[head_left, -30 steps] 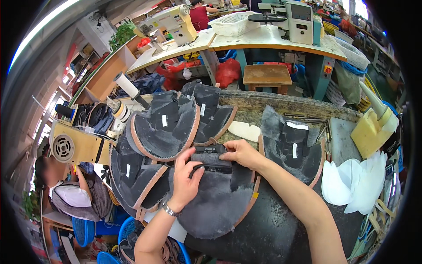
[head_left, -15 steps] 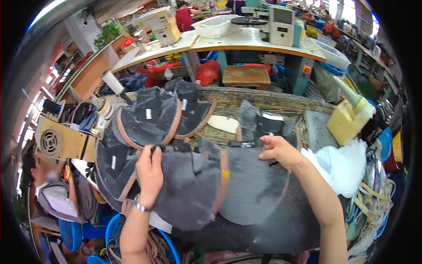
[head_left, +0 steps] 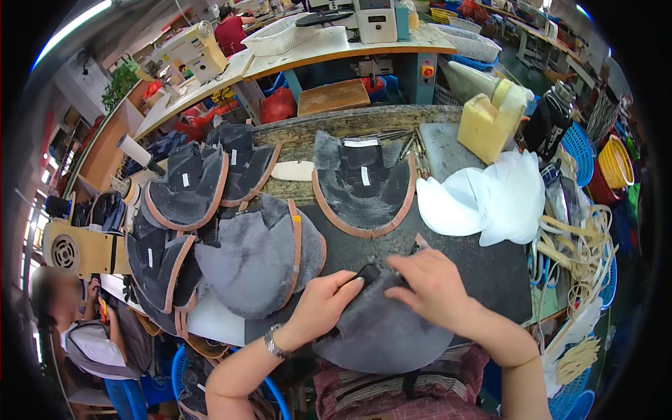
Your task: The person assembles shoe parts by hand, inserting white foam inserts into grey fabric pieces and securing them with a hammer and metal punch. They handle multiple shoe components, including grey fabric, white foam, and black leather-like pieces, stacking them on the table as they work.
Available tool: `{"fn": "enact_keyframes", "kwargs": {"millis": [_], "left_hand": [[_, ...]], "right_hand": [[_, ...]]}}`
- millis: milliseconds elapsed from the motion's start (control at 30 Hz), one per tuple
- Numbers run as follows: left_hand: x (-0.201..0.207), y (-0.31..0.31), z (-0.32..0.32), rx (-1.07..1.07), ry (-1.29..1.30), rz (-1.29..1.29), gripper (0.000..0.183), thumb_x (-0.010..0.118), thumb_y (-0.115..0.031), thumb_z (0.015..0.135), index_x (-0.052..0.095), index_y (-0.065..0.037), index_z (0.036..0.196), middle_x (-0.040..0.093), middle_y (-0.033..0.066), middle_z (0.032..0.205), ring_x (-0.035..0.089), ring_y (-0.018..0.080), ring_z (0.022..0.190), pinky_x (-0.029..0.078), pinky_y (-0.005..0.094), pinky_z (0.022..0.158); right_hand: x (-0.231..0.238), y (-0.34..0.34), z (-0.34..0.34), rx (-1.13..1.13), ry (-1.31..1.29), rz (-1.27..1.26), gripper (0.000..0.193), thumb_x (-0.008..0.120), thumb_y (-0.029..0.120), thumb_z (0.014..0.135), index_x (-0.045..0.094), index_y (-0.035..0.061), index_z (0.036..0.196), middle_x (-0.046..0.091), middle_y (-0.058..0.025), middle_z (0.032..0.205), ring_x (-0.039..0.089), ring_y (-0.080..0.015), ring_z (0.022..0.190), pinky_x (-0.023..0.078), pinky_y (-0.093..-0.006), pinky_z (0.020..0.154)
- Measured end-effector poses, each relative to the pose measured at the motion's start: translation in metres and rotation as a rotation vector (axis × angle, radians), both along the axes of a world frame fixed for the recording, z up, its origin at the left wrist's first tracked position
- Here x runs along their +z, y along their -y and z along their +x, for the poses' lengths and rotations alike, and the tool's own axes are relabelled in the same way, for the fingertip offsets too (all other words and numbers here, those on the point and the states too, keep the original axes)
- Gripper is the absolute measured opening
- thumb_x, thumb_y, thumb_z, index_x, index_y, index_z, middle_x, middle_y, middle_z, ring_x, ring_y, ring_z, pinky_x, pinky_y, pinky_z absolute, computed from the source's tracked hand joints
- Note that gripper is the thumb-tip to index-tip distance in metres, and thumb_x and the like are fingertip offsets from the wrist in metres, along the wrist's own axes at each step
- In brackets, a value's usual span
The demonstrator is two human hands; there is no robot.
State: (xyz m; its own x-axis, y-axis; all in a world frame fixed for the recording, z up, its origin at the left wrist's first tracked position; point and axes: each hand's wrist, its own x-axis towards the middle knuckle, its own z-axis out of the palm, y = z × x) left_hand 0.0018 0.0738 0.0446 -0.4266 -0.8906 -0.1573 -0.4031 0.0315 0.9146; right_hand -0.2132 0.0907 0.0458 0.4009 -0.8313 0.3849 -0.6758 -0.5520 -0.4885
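Observation:
A grey fuzzy shoe upper [head_left: 399, 329] lies at the bench's near edge, close to my lap. My left hand [head_left: 322, 304] is closed on its black tab, thumb on top. Over the upper's right part is my right hand [head_left: 434, 290], thumb and forefinger apart. To the left, a grey upper [head_left: 252, 259] with brown edging and an orange mark rests on another. Several dark uppers [head_left: 185, 185] with white labels are piled behind it. One more dark upper [head_left: 364, 182], curved brown edge towards me, lies at the middle of the bench.
White curved sheets [head_left: 483, 199] lie on the right, before a yellowish plastic container [head_left: 486, 126]. Tangled pale straps [head_left: 577, 245] hang beyond. Metal tools [head_left: 418, 150] lie along the back. At left is a tan machine housing [head_left: 77, 248], with a seated person [head_left: 105, 325] below it.
The upper with the orange mark has left my left hand and lies on the left. The other upper has come towards me, its tab now in my left hand. The view has shifted right.

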Motion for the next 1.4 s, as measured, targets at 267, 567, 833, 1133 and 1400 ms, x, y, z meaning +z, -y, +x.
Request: {"fn": "enact_keyframes", "kwargs": {"millis": [267,567,833,1133,1400], "left_hand": [[-0.016,-0.06,0.003,0.218,0.037,-0.175,0.023,0.056,-0.018,0.091,0.062,0.001,0.101,0.063,0.0119,0.07,0.054,0.008,0.06,0.045,0.0259,0.057],[-0.028,-0.081,0.003,0.275,-0.012,-0.189,0.021,0.054,-0.017,0.093,0.063,0.001,0.1,0.059,0.0064,0.063,0.049,0.0035,0.059,0.042,0.0224,0.053],[-0.036,-0.077,0.023,0.329,-0.081,-0.241,0.019,0.056,-0.016,0.091,0.063,0.0,0.1,0.061,0.0085,0.067,0.054,0.0062,0.06,0.043,0.0237,0.055],[-0.045,-0.092,-0.036,-0.046,0.259,-0.898,0.033,0.073,-0.022,0.07,0.056,-0.005,0.094,0.057,0.0106,0.092,0.058,0.0259,0.074,0.049,0.0348,0.06],[-0.05,-0.108,-0.081,0.087,0.192,-0.451,0.028,0.071,-0.026,0.074,0.052,-0.006,0.079,0.053,0.0081,0.077,0.057,0.026,0.069,0.045,0.0385,0.055]], "right_hand": [[-0.031,-0.042,0.025,-0.112,0.163,-0.125,0.031,0.074,0.012,0.065,0.059,0.0057,0.092,0.06,-0.0068,0.079,0.058,-0.0235,0.077,0.042,-0.0369,0.081],[-0.039,-0.059,0.026,-0.149,0.153,-0.025,0.024,0.076,0.013,0.064,0.06,0.0085,0.081,0.061,-0.0044,0.077,0.059,-0.0219,0.077,0.04,-0.0371,0.084],[-0.042,-0.056,-0.003,-0.377,0.141,0.237,0.044,0.074,0.025,0.07,0.057,0.0048,0.106,0.064,-0.0107,0.09,0.06,-0.0267,0.085,0.045,-0.0385,0.078],[-0.068,-0.053,-0.009,-0.475,0.529,0.601,0.044,0.071,0.012,0.076,0.053,0.0014,0.115,0.062,-0.0067,0.076,0.058,-0.0149,0.065,0.046,-0.028,0.059],[-0.071,-0.075,-0.019,-0.379,1.298,1.06,0.02,0.056,0.014,0.091,0.059,-0.0002,0.105,0.061,0.0002,0.08,0.055,-0.0041,0.069,0.044,-0.0188,0.061]]}}
